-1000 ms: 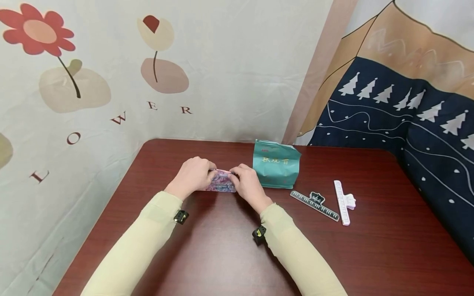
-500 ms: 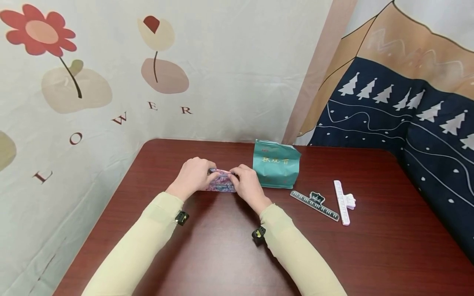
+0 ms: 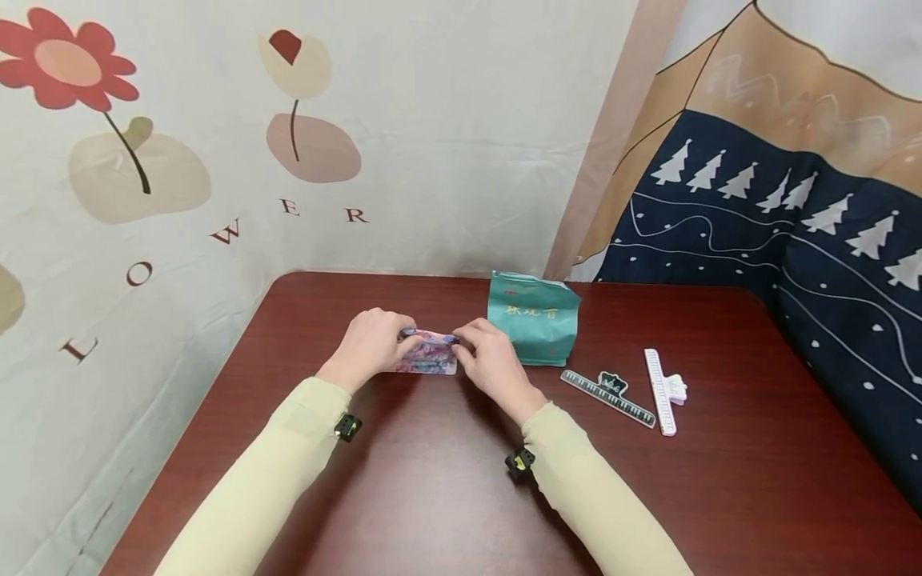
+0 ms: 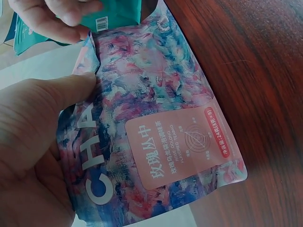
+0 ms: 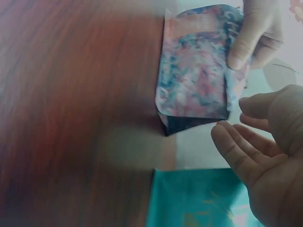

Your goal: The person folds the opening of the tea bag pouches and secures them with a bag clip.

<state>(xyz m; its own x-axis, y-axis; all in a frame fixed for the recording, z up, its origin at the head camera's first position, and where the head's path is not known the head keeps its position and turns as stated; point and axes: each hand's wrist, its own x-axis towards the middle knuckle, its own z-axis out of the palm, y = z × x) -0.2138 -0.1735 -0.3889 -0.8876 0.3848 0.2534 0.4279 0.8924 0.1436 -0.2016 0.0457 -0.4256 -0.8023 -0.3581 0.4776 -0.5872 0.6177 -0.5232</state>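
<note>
A tea pouch [image 3: 428, 362] with a pink, blue and purple print stands on the table, its top edge folded over. My left hand [image 3: 369, 346] grips that fold at the left end, the thumb [image 4: 75, 87] pressed on the front in the left wrist view. A pink label [image 4: 173, 149] with Chinese writing shows on the pouch front. My right hand [image 3: 495, 364] is just off the right end of the fold. In the right wrist view its fingers [image 5: 239, 153] are spread apart, a little short of the pouch's corner, and hold nothing.
Behind my right hand stands a teal tea bag [image 3: 535, 324] with yellow characters. To its front right lie a black clip [image 3: 609, 398] with a piano-key pattern and a white clip [image 3: 661, 392]. A printed cloth [image 3: 446, 144] hangs behind the table [image 3: 446, 480].
My right hand has let go of the pouch's right end and drawn slightly right. The left hand keeps its grip. The head view has shifted slightly.
</note>
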